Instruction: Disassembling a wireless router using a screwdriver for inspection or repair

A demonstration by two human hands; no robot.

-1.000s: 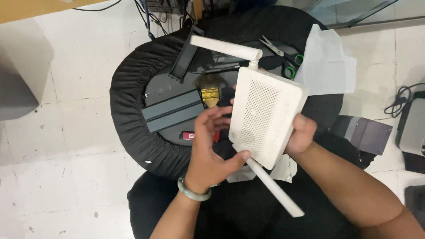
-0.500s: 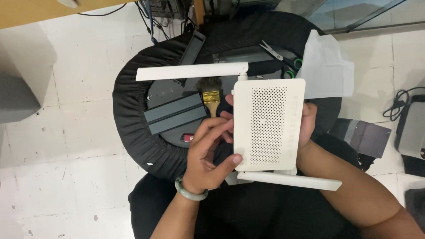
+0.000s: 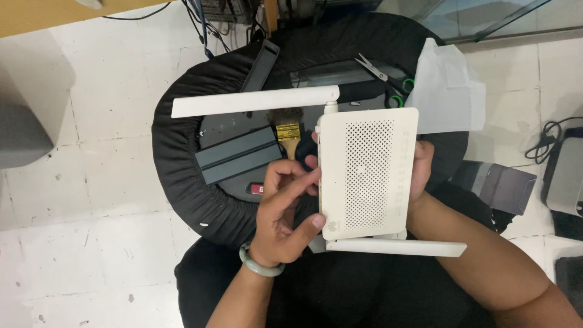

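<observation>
Up close, left hand (image 3: pixel 285 206) curled against the left edge of a white rectangular plastic router with a perforated face (image 3: pixel 367 173), thumb pressed to its near left corner, index and middle fingertips (image 3: pixel 310 163) bent in toward the side seam. Likely so placed to feel or work along that edge while the box is steadied; wrist cocked inward, a pale green bangle (image 3: pixel 261 264) round it, forearm rising from the near edge of the view. Right hand (image 3: pixel 420 170) mostly hidden behind the router, fingers wrapping its right edge, clamping it from behind so the perforated face points up at the camera; forearm slanting in from the near right. Router held in the air above the lap, well in front of a round black padded stool (image 3: pixel 182 182). Two long white antennas folded sideways: one (image 3: pixel 255 101) at the far end pointing left, one (image 3: pixel 398 246) at the near end pointing right, probably swung flat to stay clear of the fingers. Farther out on the stool: grey flat panels (image 3: pixel 237 155), a small brush with a brass ferrule (image 3: pixel 288 130), green-handled scissors (image 3: pixel 388 79), white crumpled paper (image 3: pixel 446 91) far right. Pale tiled floor (image 3: pixel 91 200) all round.
</observation>
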